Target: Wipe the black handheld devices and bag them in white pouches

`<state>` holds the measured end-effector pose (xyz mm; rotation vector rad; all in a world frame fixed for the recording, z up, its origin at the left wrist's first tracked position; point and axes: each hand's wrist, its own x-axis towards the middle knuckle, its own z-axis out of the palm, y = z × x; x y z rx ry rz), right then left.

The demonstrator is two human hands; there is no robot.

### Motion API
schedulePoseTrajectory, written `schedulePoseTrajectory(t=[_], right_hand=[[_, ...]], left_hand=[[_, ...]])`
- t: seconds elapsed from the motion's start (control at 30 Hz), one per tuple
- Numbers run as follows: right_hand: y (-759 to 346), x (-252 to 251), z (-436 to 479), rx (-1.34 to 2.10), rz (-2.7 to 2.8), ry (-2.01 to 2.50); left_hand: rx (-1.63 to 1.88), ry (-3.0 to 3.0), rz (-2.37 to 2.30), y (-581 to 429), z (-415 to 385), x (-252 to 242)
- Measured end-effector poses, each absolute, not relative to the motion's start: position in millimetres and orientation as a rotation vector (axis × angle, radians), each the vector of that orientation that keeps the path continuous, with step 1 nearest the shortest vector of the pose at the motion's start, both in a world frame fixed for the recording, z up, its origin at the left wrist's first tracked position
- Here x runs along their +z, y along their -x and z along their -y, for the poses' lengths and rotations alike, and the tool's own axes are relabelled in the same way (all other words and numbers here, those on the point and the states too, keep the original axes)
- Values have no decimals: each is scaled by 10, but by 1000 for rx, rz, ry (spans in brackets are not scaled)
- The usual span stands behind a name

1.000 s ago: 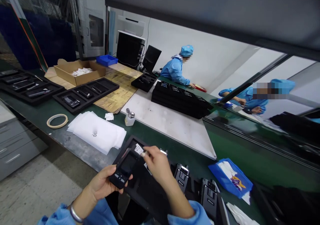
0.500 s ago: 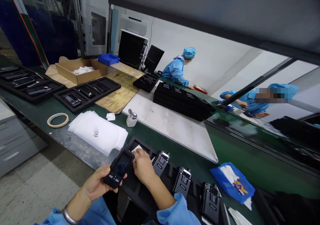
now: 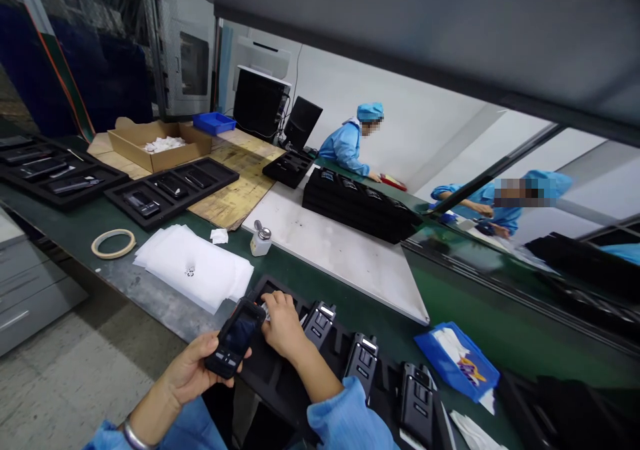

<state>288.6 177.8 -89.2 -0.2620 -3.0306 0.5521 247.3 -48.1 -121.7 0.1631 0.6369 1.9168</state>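
Note:
My left hand (image 3: 186, 372) is wrapped round a black handheld device (image 3: 236, 339) with a dark screen and keys below it, tilted screen up. At the device's upper end, my right hand (image 3: 284, 327) has its fingers bent around a crumpled white wipe (image 3: 267, 311). The wipe is close against the device's edge; whether it touches is hidden by the fingers. Under my right forearm lies a black foam tray (image 3: 270, 285). Several similar devices rest in it face down, among them a near one (image 3: 320, 323), a middle one (image 3: 361, 365) and a right one (image 3: 417, 407).
White sheets (image 3: 195, 263), a tape roll (image 3: 113, 244) and a pump bottle (image 3: 261, 240) lie beyond my hands. More trays (image 3: 173, 193) stand at left, stacked trays (image 3: 360, 203) behind. A blue bin (image 3: 457, 363) sits right. Two co-workers (image 3: 345, 147) work beyond the bench.
My right fingers have bunched the white wipe, which lay flatter before, and drawn it closer to the device. The left hand keeps its grip. The whole view has shifted slightly.

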Motion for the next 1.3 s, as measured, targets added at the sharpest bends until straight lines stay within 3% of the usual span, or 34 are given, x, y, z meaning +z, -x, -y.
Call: schedulePoseTrajectory(t=[0.3, 0.63, 1.0, 1.3], right_hand=[[-2897, -899, -1987, 732, 2965, -1], [-3405, -740, -2124, 1059, 2441, 348], [-4610, -1173, -1931, 867, 2212, 398], [-4803, -1353, -1823, 949, 2100, 451]], left_hand=[[1902, -125, -683, -2473, 458, -1196], [1768, 200, -716, -2570, 41, -904], [1792, 435, -730, -2564, -483, -884], [1932, 433, -836, -2653, -455, -773]])
